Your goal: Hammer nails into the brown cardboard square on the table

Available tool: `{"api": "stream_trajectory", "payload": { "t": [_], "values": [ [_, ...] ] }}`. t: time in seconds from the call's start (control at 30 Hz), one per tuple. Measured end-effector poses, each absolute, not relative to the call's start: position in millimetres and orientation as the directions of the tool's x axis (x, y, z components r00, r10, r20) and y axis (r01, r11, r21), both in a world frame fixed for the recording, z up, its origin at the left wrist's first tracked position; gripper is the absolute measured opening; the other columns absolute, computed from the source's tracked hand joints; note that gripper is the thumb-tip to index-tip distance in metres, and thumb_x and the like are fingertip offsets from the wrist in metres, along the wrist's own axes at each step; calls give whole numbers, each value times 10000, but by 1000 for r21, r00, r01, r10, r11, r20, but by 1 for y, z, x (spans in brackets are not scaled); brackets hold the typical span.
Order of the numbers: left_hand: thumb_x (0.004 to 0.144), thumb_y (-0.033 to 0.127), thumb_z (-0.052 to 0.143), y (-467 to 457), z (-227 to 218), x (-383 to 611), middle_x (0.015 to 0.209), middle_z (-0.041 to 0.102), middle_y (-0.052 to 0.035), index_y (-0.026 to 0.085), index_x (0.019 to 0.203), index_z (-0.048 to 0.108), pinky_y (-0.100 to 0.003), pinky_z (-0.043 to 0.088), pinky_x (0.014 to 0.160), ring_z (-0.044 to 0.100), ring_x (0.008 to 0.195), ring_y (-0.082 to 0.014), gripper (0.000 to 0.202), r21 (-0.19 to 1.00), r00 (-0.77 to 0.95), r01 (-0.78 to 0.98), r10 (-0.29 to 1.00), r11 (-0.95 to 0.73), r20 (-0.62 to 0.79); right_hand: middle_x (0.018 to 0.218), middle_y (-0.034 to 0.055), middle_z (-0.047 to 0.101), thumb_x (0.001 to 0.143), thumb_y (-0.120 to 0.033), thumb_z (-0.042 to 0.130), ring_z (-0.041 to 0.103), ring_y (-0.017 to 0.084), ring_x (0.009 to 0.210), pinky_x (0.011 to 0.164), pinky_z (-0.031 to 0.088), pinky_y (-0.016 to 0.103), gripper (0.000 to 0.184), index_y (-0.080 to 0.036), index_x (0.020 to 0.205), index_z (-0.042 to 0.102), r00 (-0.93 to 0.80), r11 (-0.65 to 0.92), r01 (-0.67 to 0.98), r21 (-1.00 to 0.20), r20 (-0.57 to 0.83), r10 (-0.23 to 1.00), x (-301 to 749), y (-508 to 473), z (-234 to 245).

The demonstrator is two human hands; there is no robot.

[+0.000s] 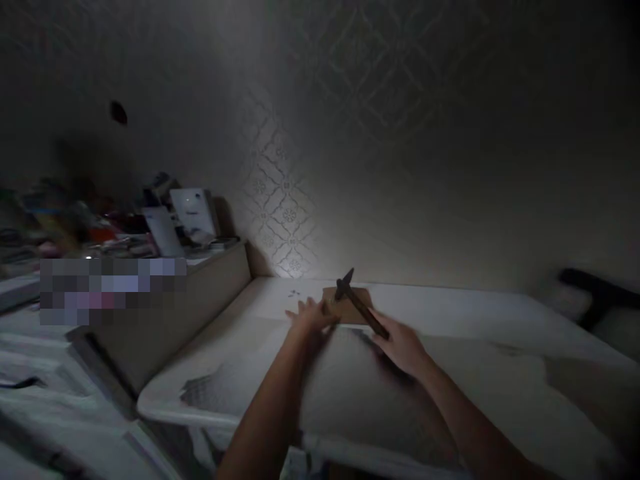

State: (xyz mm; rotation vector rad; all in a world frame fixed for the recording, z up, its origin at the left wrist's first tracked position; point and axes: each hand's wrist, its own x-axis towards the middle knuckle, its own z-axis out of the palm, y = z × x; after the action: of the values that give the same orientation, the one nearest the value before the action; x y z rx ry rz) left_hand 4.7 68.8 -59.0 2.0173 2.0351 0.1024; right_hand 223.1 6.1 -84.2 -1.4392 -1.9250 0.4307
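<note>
My right hand (400, 341) is wrapped around the wooden handle of a hammer (367, 311). The hammer's dark metal head is over a flat brown board (357, 308) lying on the white table. At the board's left edge is my left hand (311, 316), its outer fingers spread to the left. Its thumb and forefinger come together over the board, near the hammer head; anything between them is too small and blurred to make out. A few small dark bits (294, 293) lie on the table just beyond my left hand.
The white table (450, 310) meets a patterned wall (285, 200) at the back. On the left stands a cabinet (170, 310) crowded with items, including a white box (194, 212). A dark chair-like shape (597, 293) is at the right edge. The room is dim.
</note>
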Motion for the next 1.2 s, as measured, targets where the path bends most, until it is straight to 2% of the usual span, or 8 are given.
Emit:
{"api": "stream_trajectory", "payload": {
  "t": [0.13, 0.33, 0.57, 0.77, 1.0, 1.2],
  "values": [
    [785, 719, 472, 70, -61, 4, 1583, 254, -123, 351, 1463, 365, -779, 127, 1014, 130, 1439, -459, 779, 240, 16, 971, 990, 18, -139, 1335, 66, 617, 824, -159, 554, 589, 270, 1206, 995, 466, 415, 603, -251, 1416, 491, -157, 344, 704, -622, 336, 929, 223, 6, -85],
    [782, 713, 482, 71, -59, 4, 1564, 295, -127, 358, 1456, 363, -777, 143, 1005, 146, 1432, -468, 771, 232, 17, 973, 988, 20, -155, 1290, 48, 652, 816, -170, 566, 602, 260, 1188, 984, 472, 405, 624, -284, 1423, 479, -149, 333, 704, -628, 328, 933, 224, 8, -87],
    [788, 706, 480, 71, -61, 3, 1598, 217, -128, 344, 1460, 361, -759, 130, 1027, 118, 1446, -446, 772, 255, 21, 967, 989, 17, -145, 1280, 25, 659, 812, -159, 556, 631, 249, 1139, 945, 492, 389, 648, -320, 1432, 459, -151, 338, 697, -632, 331, 932, 224, 9, -88],
    [787, 703, 489, 69, -60, 4, 1574, 280, -121, 350, 1447, 384, -763, 121, 1029, 140, 1437, -462, 756, 248, 9, 969, 990, 26, -138, 1302, 58, 642, 825, -176, 557, 605, 267, 1183, 976, 476, 409, 616, -270, 1428, 475, -149, 331, 706, -626, 325, 934, 223, 9, -87],
    [792, 711, 461, 68, -58, 4, 1597, 213, -132, 331, 1466, 354, -756, 115, 1034, 105, 1453, -436, 781, 236, 11, 971, 987, 27, -160, 1328, 37, 624, 817, -172, 569, 608, 257, 1180, 976, 478, 403, 634, -291, 1431, 465, -151, 331, 699, -634, 322, 935, 224, 9, -88],
    [790, 699, 474, 69, -58, 4, 1590, 244, -126, 338, 1459, 370, -772, 113, 1022, 111, 1444, -461, 768, 248, 16, 969, 988, 22, -152, 1295, 28, 649, 812, -168, 570, 596, 260, 1198, 993, 466, 414, 620, -307, 1410, 490, -145, 338, 687, -643, 335, 931, 224, 10, -89]
  ]
}}
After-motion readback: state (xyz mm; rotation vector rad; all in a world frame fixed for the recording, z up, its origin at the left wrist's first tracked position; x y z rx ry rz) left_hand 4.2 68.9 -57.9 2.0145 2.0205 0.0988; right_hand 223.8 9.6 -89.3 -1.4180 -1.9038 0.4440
